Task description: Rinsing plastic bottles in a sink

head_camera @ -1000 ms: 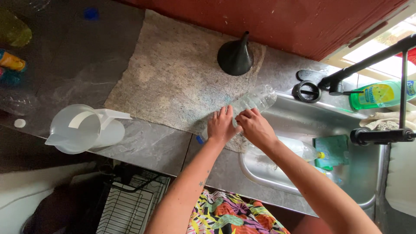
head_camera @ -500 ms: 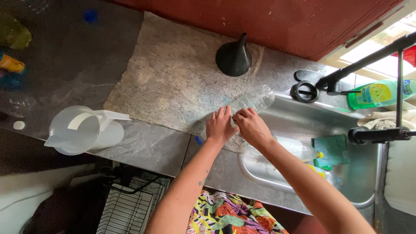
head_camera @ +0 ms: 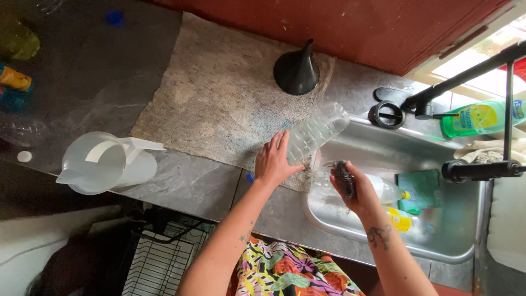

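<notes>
My left hand (head_camera: pixel 273 160) grips the lower part of a clear plastic bottle (head_camera: pixel 318 131) that lies tilted across the edge of the steel sink (head_camera: pixel 383 241). My right hand (head_camera: pixel 350 186) is over the sink, closed around a dark scouring pad (head_camera: pixel 342 176), just right of the bottle's end. A second clear bottle with a yellow cap (head_camera: pixel 392 192) lies in the sink under my right hand.
A black funnel (head_camera: pixel 297 69) stands on a beige cloth (head_camera: pixel 219 93). A white jug (head_camera: pixel 104 161) sits at the counter's left. A green soap bottle (head_camera: pixel 476 118) and a black tap (head_camera: pixel 438 98) are by the sink. A green sponge (head_camera: pixel 419 183) and a yellow item (head_camera: pixel 400 219) lie in the basin.
My right hand has drawn away from the bottle toward the sink, now showing the dark scouring pad. The left hand still holds the bottle.
</notes>
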